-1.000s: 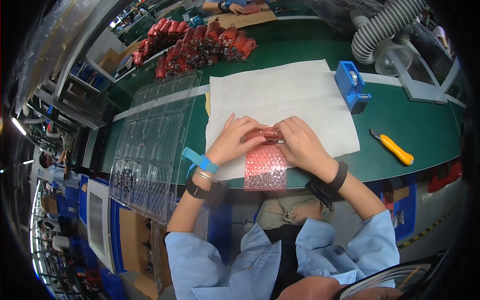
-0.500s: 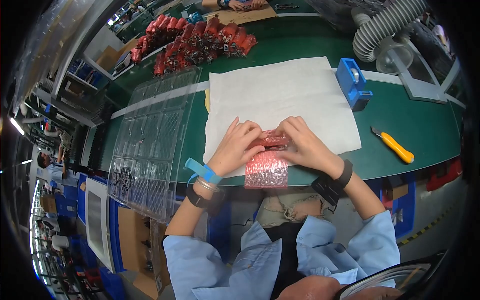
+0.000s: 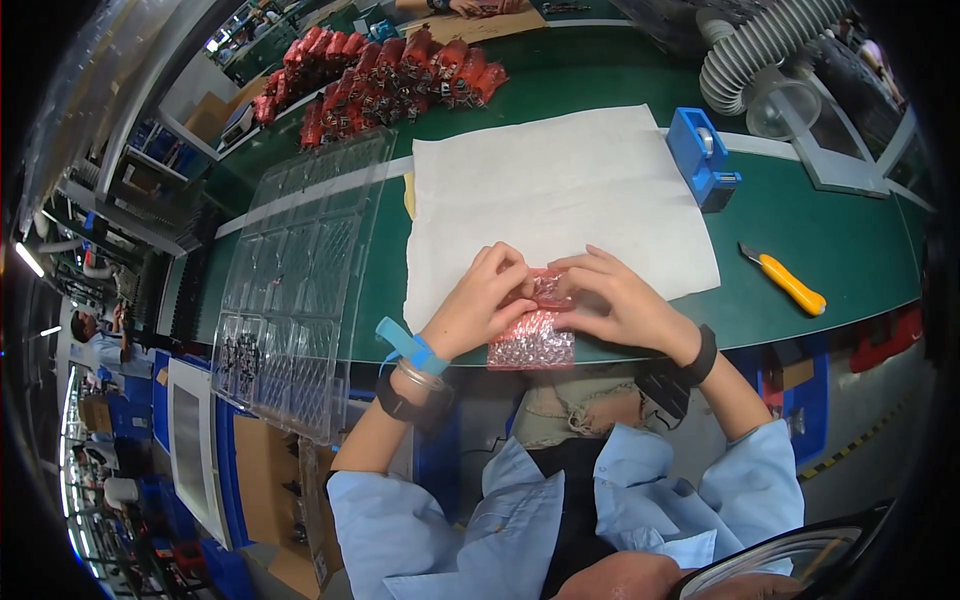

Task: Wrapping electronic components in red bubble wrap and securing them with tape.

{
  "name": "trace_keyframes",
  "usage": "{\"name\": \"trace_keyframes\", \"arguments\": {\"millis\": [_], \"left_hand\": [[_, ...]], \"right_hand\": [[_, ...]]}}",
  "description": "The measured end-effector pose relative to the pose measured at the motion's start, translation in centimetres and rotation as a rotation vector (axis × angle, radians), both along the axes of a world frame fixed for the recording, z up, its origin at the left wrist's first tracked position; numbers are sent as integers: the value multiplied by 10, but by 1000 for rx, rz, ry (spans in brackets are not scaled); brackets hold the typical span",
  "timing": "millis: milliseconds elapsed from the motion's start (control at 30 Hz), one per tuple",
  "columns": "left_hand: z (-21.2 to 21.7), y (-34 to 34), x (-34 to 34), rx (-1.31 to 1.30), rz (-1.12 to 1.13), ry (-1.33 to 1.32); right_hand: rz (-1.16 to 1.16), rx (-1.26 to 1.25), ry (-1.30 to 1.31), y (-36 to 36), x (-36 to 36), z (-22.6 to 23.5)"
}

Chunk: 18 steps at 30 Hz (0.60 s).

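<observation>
A sheet of pink bubble wrap [image 3: 531, 342] lies at the front edge of the white sheet, its lower end reaching over the table edge. Its upper part is folded into a bundle between my hands; what lies inside is hidden. My left hand [image 3: 483, 305] has its fingers curled and pinches the left end of the fold. At the right end, my right hand [image 3: 622, 308] grips the wrap between bent fingers and thumb. The white sheet [image 3: 560, 190] spreads under and beyond both hands on the green table.
Clear plastic trays [image 3: 295, 270] stand at the left, with small dark parts in one. Red-wrapped bundles [image 3: 400, 80] are heaped at the far left. A blue tape dispenser [image 3: 703, 160] and a yellow utility knife [image 3: 790, 284] lie to the right. A grey hose [image 3: 760, 50] hangs behind.
The bundle has been turned over toward me, and the dark part that showed in it is now out of sight. Both hands have shifted their grip; my right fingers and thumb are farther apart.
</observation>
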<state>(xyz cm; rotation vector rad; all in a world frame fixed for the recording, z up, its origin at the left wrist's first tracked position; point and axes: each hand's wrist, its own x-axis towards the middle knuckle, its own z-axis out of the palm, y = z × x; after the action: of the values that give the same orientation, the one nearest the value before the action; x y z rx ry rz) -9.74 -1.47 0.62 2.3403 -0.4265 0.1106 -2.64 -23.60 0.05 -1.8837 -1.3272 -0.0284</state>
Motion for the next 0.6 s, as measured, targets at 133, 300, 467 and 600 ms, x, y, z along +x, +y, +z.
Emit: {"name": "trace_keyframes", "arguments": {"millis": [133, 300, 467, 600], "left_hand": [[9, -7, 0, 148, -8, -73], [6, 0, 4, 88, -73, -16], [-1, -1, 22, 155, 49, -161], [-7, 13, 61, 175, 92, -314]], "right_hand": [[87, -24, 75, 0, 8, -1], [55, -49, -5, 4, 3, -8], [13, -71, -335, 11, 13, -4], [-96, -33, -444, 21, 8, 8]]}}
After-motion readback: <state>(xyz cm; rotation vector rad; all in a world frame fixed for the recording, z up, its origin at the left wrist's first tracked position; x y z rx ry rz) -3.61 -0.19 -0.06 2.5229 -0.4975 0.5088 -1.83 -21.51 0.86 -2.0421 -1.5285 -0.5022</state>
